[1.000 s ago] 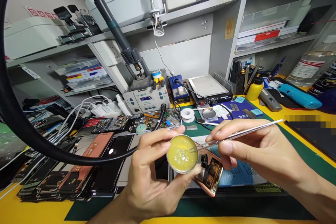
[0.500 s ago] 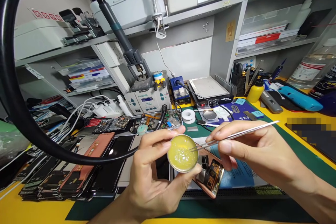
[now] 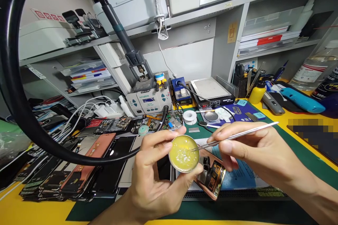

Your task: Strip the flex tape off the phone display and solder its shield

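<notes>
My left hand grips a small round tin of yellow paste, thumb and fingers round its rim, lifted above the bench. My right hand pinches a pair of thin metal tweezers, whose tips dip into the paste. Just beneath the tin lies an opened rose-gold phone with its insides showing, resting on a blue sheet over the green mat.
A thick black hose loops across the left. Stacked phones and screens fill the left bench. A rework station, solder wire spool, hot plate, yellow bottle and blue tool stand behind.
Hands, tin and tweezers keep nearly the same pose. The view has drifted slightly, and the tweezers' tips shifted a little within the paste.
</notes>
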A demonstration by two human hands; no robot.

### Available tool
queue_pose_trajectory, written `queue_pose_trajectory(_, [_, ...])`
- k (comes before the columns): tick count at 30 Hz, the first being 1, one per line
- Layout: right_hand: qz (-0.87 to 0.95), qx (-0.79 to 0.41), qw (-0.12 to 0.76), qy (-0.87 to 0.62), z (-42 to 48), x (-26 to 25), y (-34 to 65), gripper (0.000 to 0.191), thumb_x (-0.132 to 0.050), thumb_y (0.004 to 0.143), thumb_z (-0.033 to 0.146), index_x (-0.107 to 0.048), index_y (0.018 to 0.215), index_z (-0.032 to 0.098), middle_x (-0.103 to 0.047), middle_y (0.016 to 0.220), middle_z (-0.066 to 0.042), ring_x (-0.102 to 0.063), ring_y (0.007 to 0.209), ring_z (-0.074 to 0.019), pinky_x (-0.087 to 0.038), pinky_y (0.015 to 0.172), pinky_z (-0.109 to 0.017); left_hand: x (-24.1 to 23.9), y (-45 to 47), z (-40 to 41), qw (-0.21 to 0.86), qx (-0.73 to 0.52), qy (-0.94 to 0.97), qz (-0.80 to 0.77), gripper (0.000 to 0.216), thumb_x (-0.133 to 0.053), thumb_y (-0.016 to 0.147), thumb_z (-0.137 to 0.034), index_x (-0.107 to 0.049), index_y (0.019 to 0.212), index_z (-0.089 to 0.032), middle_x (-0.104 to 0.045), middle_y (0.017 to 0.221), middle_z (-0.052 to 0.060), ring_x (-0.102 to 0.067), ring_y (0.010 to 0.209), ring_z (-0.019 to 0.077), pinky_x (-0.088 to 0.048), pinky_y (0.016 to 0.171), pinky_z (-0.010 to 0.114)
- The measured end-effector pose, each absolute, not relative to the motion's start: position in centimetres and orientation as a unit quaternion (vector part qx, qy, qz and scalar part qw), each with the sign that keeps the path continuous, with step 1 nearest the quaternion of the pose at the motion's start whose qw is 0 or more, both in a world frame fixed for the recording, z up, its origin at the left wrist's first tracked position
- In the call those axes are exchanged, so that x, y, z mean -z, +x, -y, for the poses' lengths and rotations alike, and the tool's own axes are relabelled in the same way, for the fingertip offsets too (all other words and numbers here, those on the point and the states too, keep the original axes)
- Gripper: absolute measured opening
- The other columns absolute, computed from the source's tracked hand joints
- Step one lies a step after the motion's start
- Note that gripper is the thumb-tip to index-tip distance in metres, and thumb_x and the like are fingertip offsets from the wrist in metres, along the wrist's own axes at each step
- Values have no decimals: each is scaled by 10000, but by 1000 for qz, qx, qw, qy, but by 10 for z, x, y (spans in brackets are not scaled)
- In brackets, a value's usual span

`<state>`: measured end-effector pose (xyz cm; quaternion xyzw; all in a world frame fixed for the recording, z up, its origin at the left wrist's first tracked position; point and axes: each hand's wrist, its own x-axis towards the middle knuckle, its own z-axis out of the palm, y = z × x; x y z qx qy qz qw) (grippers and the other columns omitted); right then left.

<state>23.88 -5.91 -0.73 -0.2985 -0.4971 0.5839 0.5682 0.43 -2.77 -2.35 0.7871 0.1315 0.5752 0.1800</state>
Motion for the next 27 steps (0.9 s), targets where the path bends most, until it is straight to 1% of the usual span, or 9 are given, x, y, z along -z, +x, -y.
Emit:
queue_pose_trajectory(9, [489, -589, 574, -290, 55, 6, 236, 48, -849, 855, 213, -854, 890, 245, -768, 817, -36, -703, 538, -120, -590, 498, -208, 22, 6, 28, 171, -579, 786, -134, 813, -836, 686, 95, -499, 1373, -180, -543, 1324, 117, -706, 1233, 334, -631, 1065, 509])
queue_pose_trajectory(15, [481, -601, 567, -293, 55, 7, 236, 61, -846, 862, 234, -849, 917, 261, -752, 735, 2, -694, 529, -107, -587, 510, -191, 23, 7, 28, 168, -581, 784, -137, 817, -839, 676, 101, -506, 1367, -179, -551, 1321, 116, -705, 1235, 338, -629, 1066, 517])
queue_pose_trajectory(23, [487, -591, 569, -299, 57, 8, 237, 63, -838, 868, 224, -847, 921, 256, -754, 747, -3, -694, 534, -112, -572, 502, -194, 23, 6, 27, 157, -582, 785, -141, 813, -847, 673, 90, -524, 1368, -181, -566, 1314, 115, -718, 1212, 342, -637, 1052, 522])
queue_pose_trajectory(27, [490, -590, 568, -301, 56, 9, 238, 64, -844, 862, 233, -846, 923, 252, -761, 762, -9, -693, 530, -111, -577, 504, -195, 24, 5, 28, 158, -582, 783, -152, 807, -853, 684, 68, -529, 1370, -206, -571, 1316, 115, -720, 1210, 349, -646, 1031, 531])
